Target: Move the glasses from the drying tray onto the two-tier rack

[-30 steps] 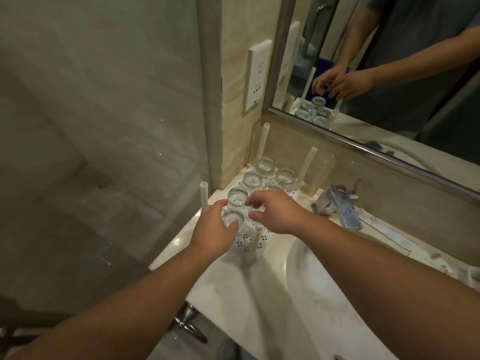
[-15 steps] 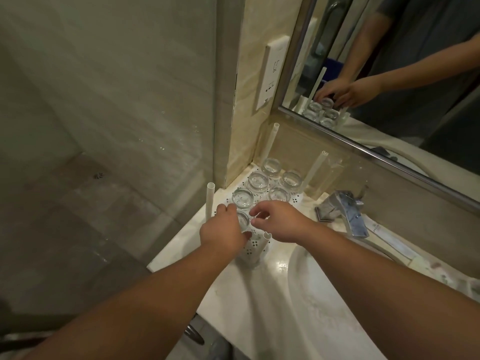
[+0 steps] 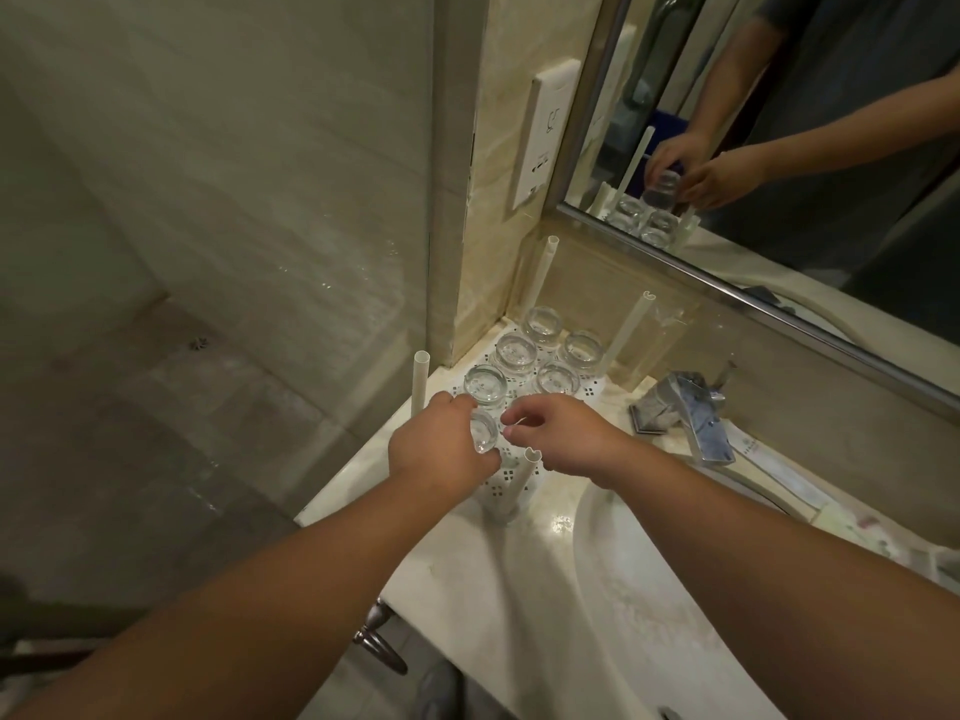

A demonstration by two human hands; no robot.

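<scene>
Your left hand [image 3: 441, 449] hides most of the glass [image 3: 483, 432] its fingers grasp, lifted above the tray's [image 3: 589, 391] near end. Your right hand [image 3: 558, 433] is loosely curled beside it; whether it touches is unclear. Since a moment ago the glass has risen; five others [image 3: 558, 377] stay put.

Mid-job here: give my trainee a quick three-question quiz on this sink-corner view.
1. True or false: the left hand holds a glass.
2. How many other glasses stand on the perforated tray?
3. Where is the faucet relative to the tray? A) its left B) its right C) behind it, by the corner

Key:
1. True; the fingers wrap it, and the mirror shows it raised above the others.
2. Five.
3. B.
</scene>
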